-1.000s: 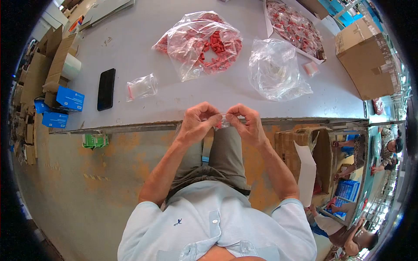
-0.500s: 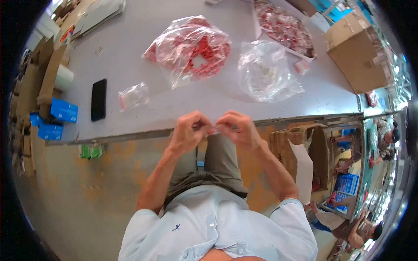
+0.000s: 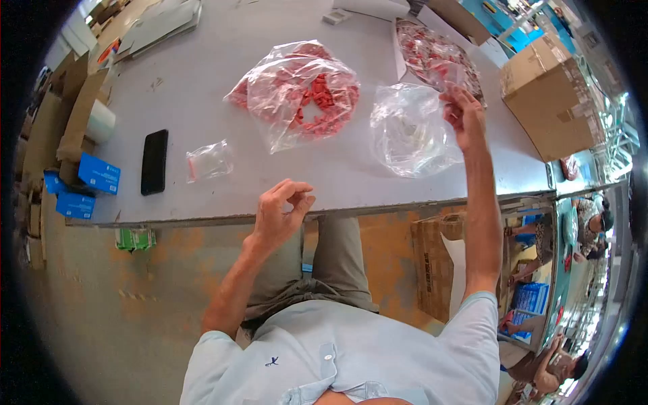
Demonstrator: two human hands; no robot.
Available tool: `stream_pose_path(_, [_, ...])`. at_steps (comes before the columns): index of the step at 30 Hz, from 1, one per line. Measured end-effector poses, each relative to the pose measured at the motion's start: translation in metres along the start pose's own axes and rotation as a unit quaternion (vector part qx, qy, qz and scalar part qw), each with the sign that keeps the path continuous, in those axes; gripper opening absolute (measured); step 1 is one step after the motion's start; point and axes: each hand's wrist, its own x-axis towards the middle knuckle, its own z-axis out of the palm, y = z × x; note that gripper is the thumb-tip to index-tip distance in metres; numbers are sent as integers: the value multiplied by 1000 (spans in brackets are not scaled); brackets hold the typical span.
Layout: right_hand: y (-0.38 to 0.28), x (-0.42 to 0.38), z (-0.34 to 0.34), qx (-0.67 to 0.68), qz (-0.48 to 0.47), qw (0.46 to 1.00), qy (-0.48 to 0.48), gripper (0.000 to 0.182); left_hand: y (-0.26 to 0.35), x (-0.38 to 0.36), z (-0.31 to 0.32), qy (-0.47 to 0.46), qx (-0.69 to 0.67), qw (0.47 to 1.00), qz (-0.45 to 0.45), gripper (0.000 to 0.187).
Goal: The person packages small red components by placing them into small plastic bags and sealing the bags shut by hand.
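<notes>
My left hand is over the table's front edge, thumb and index finger curved with a gap between the tips and nothing held. At the right, my right hand reaches to the near side of a shallow box full of small clear packets with red contents. At its fingertips is a small clear plastic packet with some red in it; the grip is partly hidden. Just left of that hand lies a clear plastic bag. Farther left rests a large clear bag of red pieces.
On the grey table lie a black phone and a small clear bag. Cardboard boxes stand at the right and left edges, beside blue boxes. Below the table is an open carton. Other people sit at far right.
My hands were together at the table edge around a small packet. My right hand has gone forward and right to the shallow box; my left hand has stayed near the edge, its fingers now apart.
</notes>
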Motion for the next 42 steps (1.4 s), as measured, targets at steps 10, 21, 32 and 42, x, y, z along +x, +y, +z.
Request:
stream_pose_path(10, [86,-114,160,-279,-116,895,-329,13,-38,-22,-75,124,228,951,169,11])
stream_pose_path(21, [132,-133,332,-353,-186,852,-339,20,-61,-29,-146,243,414,877,-6,23])
stream_pose_path(32, [150,-134,345,-333,-154,871,-326,19,-78,-39,-149,188,360,913,43,13])
stream_pose_path(42, [138,-138,371,-462,-154,829,-273,25,-81,-42,-151,188,371,907,68,16])
